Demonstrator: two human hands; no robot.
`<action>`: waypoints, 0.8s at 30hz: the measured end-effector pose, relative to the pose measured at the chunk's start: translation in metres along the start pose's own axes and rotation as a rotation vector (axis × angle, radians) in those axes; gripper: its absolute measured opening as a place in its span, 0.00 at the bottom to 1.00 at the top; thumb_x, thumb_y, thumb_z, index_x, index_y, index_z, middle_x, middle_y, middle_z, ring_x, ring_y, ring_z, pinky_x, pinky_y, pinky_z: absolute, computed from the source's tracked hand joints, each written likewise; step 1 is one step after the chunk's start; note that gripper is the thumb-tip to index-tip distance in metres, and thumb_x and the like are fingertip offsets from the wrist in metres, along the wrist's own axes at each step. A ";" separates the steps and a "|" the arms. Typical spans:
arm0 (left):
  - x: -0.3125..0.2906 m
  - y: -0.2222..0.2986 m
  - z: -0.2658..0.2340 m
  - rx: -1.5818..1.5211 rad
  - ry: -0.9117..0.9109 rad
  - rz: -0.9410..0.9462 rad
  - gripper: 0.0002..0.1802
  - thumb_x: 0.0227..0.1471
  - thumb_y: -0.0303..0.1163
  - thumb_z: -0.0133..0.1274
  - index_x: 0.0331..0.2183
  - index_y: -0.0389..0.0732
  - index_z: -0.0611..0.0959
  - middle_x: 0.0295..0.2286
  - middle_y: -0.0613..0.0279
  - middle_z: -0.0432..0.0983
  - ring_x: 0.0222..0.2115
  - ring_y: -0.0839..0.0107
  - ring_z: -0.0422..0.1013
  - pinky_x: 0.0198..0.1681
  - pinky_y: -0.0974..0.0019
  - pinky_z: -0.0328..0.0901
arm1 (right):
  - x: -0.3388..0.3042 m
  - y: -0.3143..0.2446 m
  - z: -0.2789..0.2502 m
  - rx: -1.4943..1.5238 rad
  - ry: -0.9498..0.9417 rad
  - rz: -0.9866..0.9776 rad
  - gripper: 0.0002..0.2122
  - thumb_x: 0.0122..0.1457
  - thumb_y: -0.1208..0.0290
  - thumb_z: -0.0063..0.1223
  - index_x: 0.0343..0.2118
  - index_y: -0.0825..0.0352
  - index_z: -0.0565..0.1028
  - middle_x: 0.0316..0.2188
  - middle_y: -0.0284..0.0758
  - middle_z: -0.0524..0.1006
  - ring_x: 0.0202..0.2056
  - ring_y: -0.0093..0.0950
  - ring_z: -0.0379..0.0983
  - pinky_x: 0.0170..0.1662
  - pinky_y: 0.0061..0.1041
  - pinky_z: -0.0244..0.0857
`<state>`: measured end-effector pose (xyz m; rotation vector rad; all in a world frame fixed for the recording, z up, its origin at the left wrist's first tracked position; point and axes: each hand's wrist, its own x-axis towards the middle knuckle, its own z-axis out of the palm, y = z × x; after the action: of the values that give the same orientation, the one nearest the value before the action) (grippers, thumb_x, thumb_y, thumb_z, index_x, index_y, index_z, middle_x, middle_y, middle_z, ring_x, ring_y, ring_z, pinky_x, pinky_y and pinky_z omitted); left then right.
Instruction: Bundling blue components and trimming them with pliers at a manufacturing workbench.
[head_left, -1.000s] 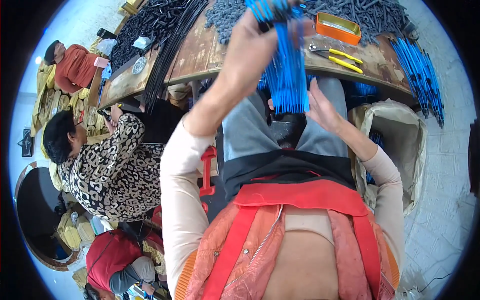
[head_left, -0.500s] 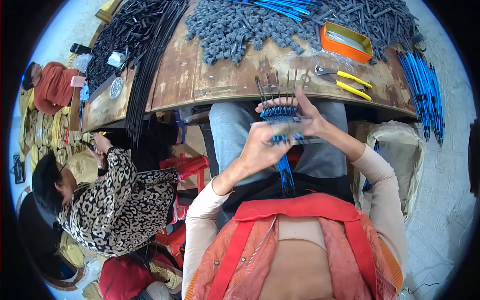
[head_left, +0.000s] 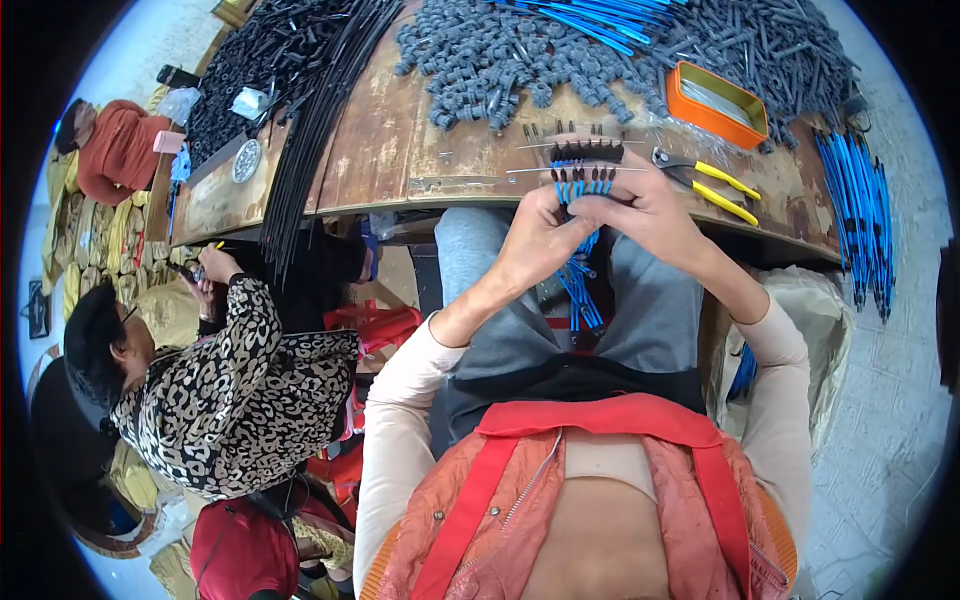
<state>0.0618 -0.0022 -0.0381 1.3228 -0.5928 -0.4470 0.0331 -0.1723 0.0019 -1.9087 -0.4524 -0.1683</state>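
My left hand [head_left: 532,242] and my right hand [head_left: 652,220] are together above my lap, at the table's front edge. Both are closed around a bundle of thin blue rods [head_left: 578,285] with black fittings. Its lower ends hang between my knees, while a row of dark tips [head_left: 588,152] fans out beyond my fingers. Across the rods, by my fingertips, lies a thin straight metal wire [head_left: 525,170]; a second one crosses farther out. My thumbs press on the near side of the bundle. The fingers behind it are partly hidden.
Cutting pliers [head_left: 712,187] with yellow handles and an orange tin [head_left: 684,112] lie right of my hands. Grey plastic parts [head_left: 480,70] are heaped behind. Long black rods [head_left: 300,165] overhang the table at left, blue rods [head_left: 858,215] at right. A person [head_left: 215,385] works at my left.
My hands have gone from apart and blurred around the bundle to close together, gripping it. The row of rod tips has tilted away toward the table. The whole view has shifted slightly.
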 end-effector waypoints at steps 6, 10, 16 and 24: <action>-0.002 0.022 -0.001 0.166 0.075 0.021 0.13 0.55 0.25 0.54 0.44 0.34 0.78 0.28 0.73 0.74 0.27 0.85 0.64 0.30 0.75 0.62 | 0.017 -0.021 -0.008 0.218 -0.071 0.197 0.10 0.58 0.68 0.56 0.41 0.66 0.80 0.32 0.31 0.79 0.33 0.20 0.69 0.39 0.20 0.65; -0.021 -0.008 0.008 -0.408 0.415 0.078 0.21 0.54 0.23 0.55 0.51 0.36 0.72 0.32 0.59 0.78 0.30 0.74 0.73 0.37 0.71 0.69 | 0.026 -0.022 0.000 0.263 -0.004 0.227 0.10 0.61 0.70 0.54 0.40 0.69 0.80 0.32 0.29 0.81 0.34 0.16 0.74 0.38 0.18 0.67; -0.040 0.004 -0.028 0.793 0.521 0.182 0.29 0.39 0.28 0.66 0.46 0.37 0.78 0.37 0.56 0.77 0.37 0.61 0.71 0.44 0.62 0.65 | 0.033 -0.017 0.003 0.052 -0.062 0.176 0.11 0.60 0.68 0.54 0.42 0.68 0.80 0.35 0.32 0.80 0.38 0.18 0.74 0.42 0.19 0.66; 0.015 -0.008 -0.042 0.886 -0.039 0.362 0.34 0.32 0.37 0.69 0.47 0.42 0.79 0.48 0.55 0.73 0.51 0.56 0.68 0.52 0.59 0.66 | 0.008 -0.007 0.020 -0.060 -0.013 -0.011 0.11 0.55 0.69 0.57 0.40 0.66 0.80 0.38 0.39 0.80 0.42 0.31 0.75 0.45 0.26 0.67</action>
<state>0.0999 0.0190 -0.0491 1.9845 -1.1107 0.1248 0.0356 -0.1501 0.0036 -1.9676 -0.4717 -0.1782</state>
